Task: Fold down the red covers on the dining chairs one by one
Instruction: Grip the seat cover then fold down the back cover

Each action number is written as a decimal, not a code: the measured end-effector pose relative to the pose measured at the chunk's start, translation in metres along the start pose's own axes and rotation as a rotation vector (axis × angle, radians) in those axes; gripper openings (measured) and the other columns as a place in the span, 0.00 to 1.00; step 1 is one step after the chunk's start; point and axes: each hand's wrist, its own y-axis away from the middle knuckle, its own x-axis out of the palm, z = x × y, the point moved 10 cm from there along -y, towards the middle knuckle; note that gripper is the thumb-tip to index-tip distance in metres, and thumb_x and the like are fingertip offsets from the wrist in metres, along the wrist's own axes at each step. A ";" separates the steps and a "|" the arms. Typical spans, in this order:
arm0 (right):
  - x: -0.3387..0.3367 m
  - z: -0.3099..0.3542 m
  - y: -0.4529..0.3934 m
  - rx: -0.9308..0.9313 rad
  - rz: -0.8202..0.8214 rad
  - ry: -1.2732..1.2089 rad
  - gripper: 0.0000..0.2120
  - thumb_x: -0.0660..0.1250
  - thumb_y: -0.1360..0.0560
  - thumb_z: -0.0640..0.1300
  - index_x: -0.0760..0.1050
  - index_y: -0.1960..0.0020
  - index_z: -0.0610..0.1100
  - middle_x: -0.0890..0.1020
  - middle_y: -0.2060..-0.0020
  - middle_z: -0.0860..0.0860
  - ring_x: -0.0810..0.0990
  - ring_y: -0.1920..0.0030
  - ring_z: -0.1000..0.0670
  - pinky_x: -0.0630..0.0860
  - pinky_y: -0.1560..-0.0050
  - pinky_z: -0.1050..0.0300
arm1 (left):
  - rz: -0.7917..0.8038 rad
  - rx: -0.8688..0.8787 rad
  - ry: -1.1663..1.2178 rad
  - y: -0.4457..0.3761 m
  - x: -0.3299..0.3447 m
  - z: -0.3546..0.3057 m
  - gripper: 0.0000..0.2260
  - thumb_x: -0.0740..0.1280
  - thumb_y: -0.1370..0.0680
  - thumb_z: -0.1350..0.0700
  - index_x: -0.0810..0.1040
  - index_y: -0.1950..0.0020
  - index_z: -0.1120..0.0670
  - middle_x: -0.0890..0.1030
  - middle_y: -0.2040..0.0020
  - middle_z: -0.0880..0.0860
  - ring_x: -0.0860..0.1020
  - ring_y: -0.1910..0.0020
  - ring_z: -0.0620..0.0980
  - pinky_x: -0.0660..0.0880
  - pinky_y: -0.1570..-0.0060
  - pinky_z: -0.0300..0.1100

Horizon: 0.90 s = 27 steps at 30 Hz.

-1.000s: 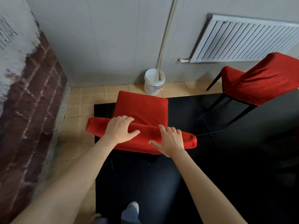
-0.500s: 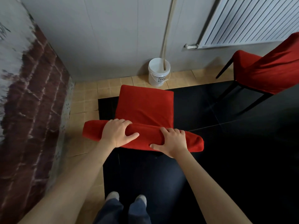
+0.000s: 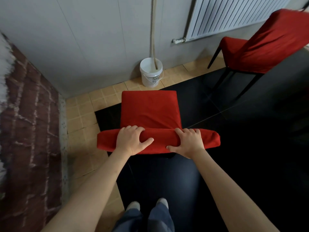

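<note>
Both hands [image 3: 160, 142] over rolled red cover [image 3: 210, 139]

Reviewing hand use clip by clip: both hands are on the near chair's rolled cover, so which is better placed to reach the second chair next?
Probably the right hand. The second chair stands on that side; the left hand would have to cross over.

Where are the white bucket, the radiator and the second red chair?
white bucket [image 3: 150, 76]: head view, on its front wall.
radiator [image 3: 234, 14]: head view, on its ribbed panel.
second red chair [image 3: 274, 39]: head view, on its covered backrest.
</note>
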 end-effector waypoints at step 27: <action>0.030 0.058 0.112 0.443 -0.099 -0.133 0.44 0.46 0.40 0.81 0.71 0.39 0.52 0.80 0.51 0.51 0.78 0.48 0.46 0.66 0.39 0.46 | 0.042 0.452 -0.025 0.041 -0.005 0.000 0.38 0.46 0.30 0.28 0.79 0.39 0.52 0.82 0.47 0.50 0.80 0.51 0.50 0.72 0.46 0.46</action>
